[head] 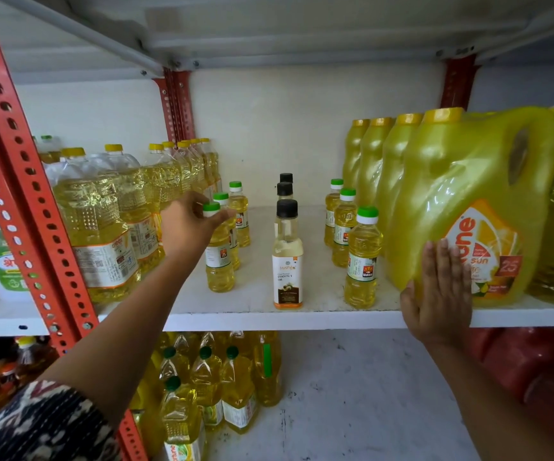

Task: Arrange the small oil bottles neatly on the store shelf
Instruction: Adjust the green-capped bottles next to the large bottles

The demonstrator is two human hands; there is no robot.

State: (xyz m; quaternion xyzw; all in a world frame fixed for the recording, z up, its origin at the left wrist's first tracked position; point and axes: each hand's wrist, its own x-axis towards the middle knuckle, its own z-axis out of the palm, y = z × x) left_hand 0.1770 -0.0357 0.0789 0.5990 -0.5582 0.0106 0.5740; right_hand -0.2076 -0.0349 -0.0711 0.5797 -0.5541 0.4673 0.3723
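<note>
On the white shelf (259, 316) stand three rows of small bottles. The left row holds three green-capped yellow oil bottles; my left hand (187, 226) grips the neck of the front one (220, 261). In the middle stands a row of three black-capped coconut oil bottles (287, 261). To the right is a row of three more green-capped small bottles (362, 261). My right hand (440, 294) lies flat, fingers together, against the front of a big yellow oil jug (468, 201) at the shelf's front edge.
Large clear oil bottles (103, 221) crowd the shelf's left side, and more yellow jugs stand behind the front one on the right. A red perforated upright (33, 194) crosses the left. Oil bottles (209, 387) and red packs (528, 371) fill the lower shelf.
</note>
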